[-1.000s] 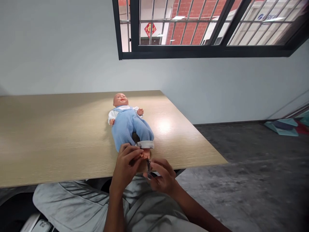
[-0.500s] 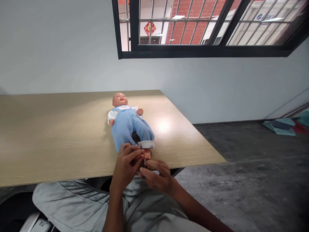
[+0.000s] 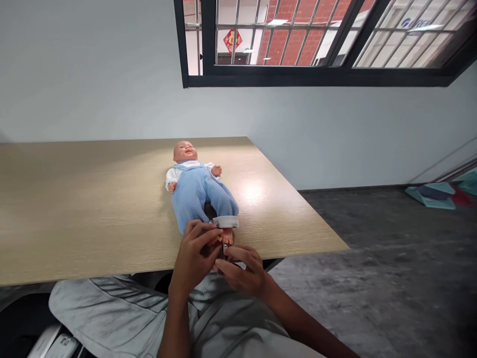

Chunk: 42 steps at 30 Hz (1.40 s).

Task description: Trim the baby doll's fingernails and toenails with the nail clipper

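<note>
A baby doll (image 3: 199,191) in a blue romper and white shirt lies on its back on the wooden table (image 3: 93,199), feet toward me. My left hand (image 3: 194,261) is closed around one of the doll's feet at the table's near edge. My right hand (image 3: 242,271) is closed on a small metal nail clipper (image 3: 224,247), whose tip rests against the doll's bare toes (image 3: 227,238). Both hands touch each other just below the feet.
The table's right edge (image 3: 298,199) drops off to a dark grey floor. A grey wall with a black-framed barred window (image 3: 298,44) stands behind. Coloured mats (image 3: 436,191) lie on the floor at far right. My grey-trousered lap (image 3: 112,308) is under the table edge.
My right hand has moved up and left with the clipper, from just off the feet to touching the doll's toes. My left hand has kept its hold on the foot.
</note>
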{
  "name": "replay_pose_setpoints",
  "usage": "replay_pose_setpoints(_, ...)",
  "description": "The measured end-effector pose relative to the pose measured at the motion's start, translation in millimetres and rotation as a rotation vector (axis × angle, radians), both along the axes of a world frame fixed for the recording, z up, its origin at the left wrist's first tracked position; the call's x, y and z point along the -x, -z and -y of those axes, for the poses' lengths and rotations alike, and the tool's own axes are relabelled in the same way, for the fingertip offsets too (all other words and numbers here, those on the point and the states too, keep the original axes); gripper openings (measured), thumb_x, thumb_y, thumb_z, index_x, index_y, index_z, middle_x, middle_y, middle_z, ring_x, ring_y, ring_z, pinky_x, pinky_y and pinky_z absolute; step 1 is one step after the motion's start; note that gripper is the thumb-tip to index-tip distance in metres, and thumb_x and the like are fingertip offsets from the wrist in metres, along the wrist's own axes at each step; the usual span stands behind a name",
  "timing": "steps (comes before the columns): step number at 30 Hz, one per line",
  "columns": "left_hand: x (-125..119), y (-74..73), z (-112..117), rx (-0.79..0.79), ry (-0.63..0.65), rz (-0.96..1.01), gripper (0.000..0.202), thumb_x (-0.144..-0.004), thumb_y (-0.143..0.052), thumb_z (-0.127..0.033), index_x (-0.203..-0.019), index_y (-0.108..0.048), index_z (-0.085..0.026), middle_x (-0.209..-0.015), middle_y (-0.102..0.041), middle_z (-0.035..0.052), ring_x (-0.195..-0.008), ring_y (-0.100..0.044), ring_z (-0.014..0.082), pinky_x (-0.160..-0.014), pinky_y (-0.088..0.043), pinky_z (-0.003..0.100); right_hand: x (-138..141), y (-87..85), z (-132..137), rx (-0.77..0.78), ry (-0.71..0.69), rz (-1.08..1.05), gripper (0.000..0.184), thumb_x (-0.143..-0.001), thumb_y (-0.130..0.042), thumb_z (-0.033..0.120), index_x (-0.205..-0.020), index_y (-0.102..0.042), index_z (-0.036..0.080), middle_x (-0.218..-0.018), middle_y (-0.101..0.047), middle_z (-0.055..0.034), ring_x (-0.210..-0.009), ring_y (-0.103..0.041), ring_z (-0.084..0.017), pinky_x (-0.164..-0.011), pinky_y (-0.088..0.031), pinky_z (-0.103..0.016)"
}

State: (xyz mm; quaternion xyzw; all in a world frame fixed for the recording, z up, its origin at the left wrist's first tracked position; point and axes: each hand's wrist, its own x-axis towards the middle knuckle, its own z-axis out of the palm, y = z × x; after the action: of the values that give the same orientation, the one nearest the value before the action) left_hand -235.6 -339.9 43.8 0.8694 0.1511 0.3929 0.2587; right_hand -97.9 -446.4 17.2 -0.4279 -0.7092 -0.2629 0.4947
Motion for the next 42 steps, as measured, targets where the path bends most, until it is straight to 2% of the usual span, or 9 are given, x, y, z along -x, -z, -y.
replay_pose_setpoints(5, 0, 0.6, 0, 0.009, 0.002, 0.002, 0.031, -0.083, -0.073, -0.01, -0.111, -0.069, -0.022, -0.111, -0.064, 0.0062, -0.109, -0.046, 0.0245, -0.093, -0.047, 0.039, 2, 5.5, -1, 0.033, -0.027, 0.005, 0.013, -0.093, -0.061, 0.013, -0.099, -0.07, 0.021, -0.085, -0.061, -0.0026, -0.07, -0.062, -0.011, -0.068, -0.057, -0.024)
replay_pose_setpoints(11, -1, 0.4, -1, 0.025, 0.003, 0.015, 0.039, -0.084, -0.068, -0.002, -0.118, -0.064, -0.021, -0.109, -0.067, 0.0048, -0.106, -0.048, 0.0227, -0.092, -0.047, 0.037, 3, 5.8, 0, 0.055, 0.034, -0.008, 0.015, -0.092, -0.066, 0.015, -0.104, -0.071, 0.024, -0.086, -0.062, -0.0017, -0.072, -0.063, -0.011, -0.064, -0.055, -0.021)
replay_pose_setpoints(18, 0, -0.7, 0, 0.042, 0.001, 0.038, 0.028, -0.086, -0.067, -0.006, -0.11, -0.067, -0.021, -0.108, -0.068, 0.0047, -0.106, -0.049, 0.0224, -0.092, -0.047, 0.037, 1, 3.0, -2, 0.087, -0.005, 0.026, 0.013, -0.096, -0.063, 0.017, -0.104, -0.071, 0.023, -0.082, -0.062, -0.0018, -0.064, -0.06, -0.01, -0.063, -0.055, -0.023)
replay_pose_setpoints(26, 0, -1.5, 0, 0.033, 0.008, 0.051, 0.025, -0.086, -0.069, -0.008, -0.107, -0.067, -0.02, -0.108, -0.069, 0.0043, -0.106, -0.049, 0.0223, -0.092, -0.047, 0.036, 3, 0.8, 0, 0.09, 0.015, 0.005, 0.012, -0.095, -0.063, 0.018, -0.102, -0.071, 0.025, -0.082, -0.065, -0.0009, -0.073, -0.067, -0.012, -0.069, -0.058, -0.023)
replay_pose_setpoints(29, 1, -2.0, 0, 0.029, 0.005, 0.046, 0.025, -0.086, -0.069, -0.009, -0.108, -0.066, -0.021, -0.11, -0.068, 0.0043, -0.107, -0.048, 0.0223, -0.093, -0.046, 0.036, 4, -0.5, 0, 0.05, 0.033, -0.103, 0.014, -0.095, -0.059, 0.017, -0.103, -0.07, 0.022, -0.089, -0.066, -0.0034, -0.077, -0.068, -0.013, -0.07, -0.059, -0.023)
replay_pose_setpoints(31, 1, -1.8, 0, 0.03, 0.004, 0.033, 0.025, -0.087, -0.068, -0.01, -0.11, -0.066, -0.021, -0.111, -0.067, 0.0048, -0.108, -0.048, 0.0227, -0.094, -0.046, 0.037, 4, -2.2, 1, 0.052, 0.017, -0.241, 0.016, -0.093, -0.065, 0.021, -0.109, -0.067, 0.02, -0.095, -0.067, -0.006, -0.075, -0.068, -0.014, -0.066, -0.06, -0.024)
replay_pose_setpoints(34, 2, -1.0, 0, 0.028, 0.005, 0.017, 0.025, -0.088, -0.067, -0.011, -0.111, -0.066, -0.021, -0.111, -0.067, 0.006, -0.108, -0.048, 0.0238, -0.092, -0.047, 0.038, 6, -6.0, 2, 0.113, -0.069, -0.482, 0.031, -0.087, -0.074, 0.023, -0.117, -0.064, 0.021, -0.1, -0.066, -0.0074, -0.064, -0.065, -0.012, -0.056, -0.058, -0.023)
replay_pose_setpoints(38, 1, -1.0, 1, 0.006, -0.006, 0.013, 0.02, -0.09, -0.066, -0.013, -0.108, -0.066, -0.021, -0.109, -0.067, 0.0069, -0.107, -0.048, 0.0247, -0.092, -0.047, 0.04, 7, -8.4, 2, 0.168, -0.09, -0.695, 0.031, -0.086, -0.074, 0.027, -0.115, -0.063, 0.021, -0.097, -0.067, -0.0053, -0.056, -0.062, -0.01, -0.055, -0.057, -0.022)
replay_pose_setpoints(42, -2, -2.9, 3, 0.0, -0.027, 0.049, 0.012, -0.09, -0.065, -0.013, -0.1, -0.066, -0.02, -0.103, -0.068, 0.0048, -0.103, -0.049, 0.0224, -0.09, -0.047, 0.037, 4, -7.5, 2, 0.226, -0.085, -0.854, 0.035, -0.086, -0.075, 0.037, -0.114, -0.06, 0.02, -0.096, -0.068, -0.0056, -0.062, -0.064, -0.011, -0.056, -0.057, -0.021)
